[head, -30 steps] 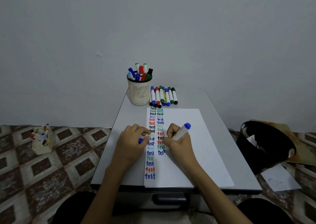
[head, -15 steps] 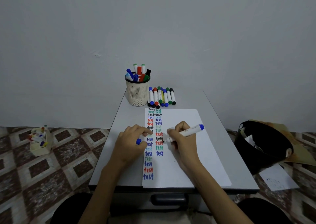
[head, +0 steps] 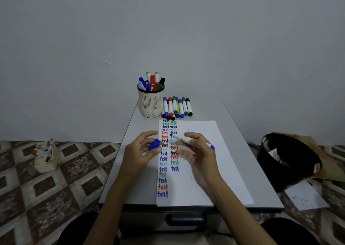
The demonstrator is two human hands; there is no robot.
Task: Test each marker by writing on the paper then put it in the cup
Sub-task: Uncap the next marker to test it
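My right hand (head: 200, 152) holds an uncapped blue marker (head: 183, 139) above the paper (head: 201, 162), its tip pointing left toward my left hand. My left hand (head: 139, 152) pinches the marker's blue cap (head: 154, 145), a short way from the tip. The white paper carries two columns of the word "test" in several colours. A beige mesh cup (head: 150, 102) with several markers in it stands at the table's far edge. A row of capped markers (head: 177, 107) lies just right of the cup.
The small grey table (head: 140, 179) has a drawer handle at its front. A black bin (head: 287, 158) stands on the floor to the right, with loose paper beside it. On the patterned floor at left sits a small box of markers (head: 45, 156).
My right hand has lifted the marker off the paper and turned it so its tip points left. My left hand has risen with the cap toward that tip.
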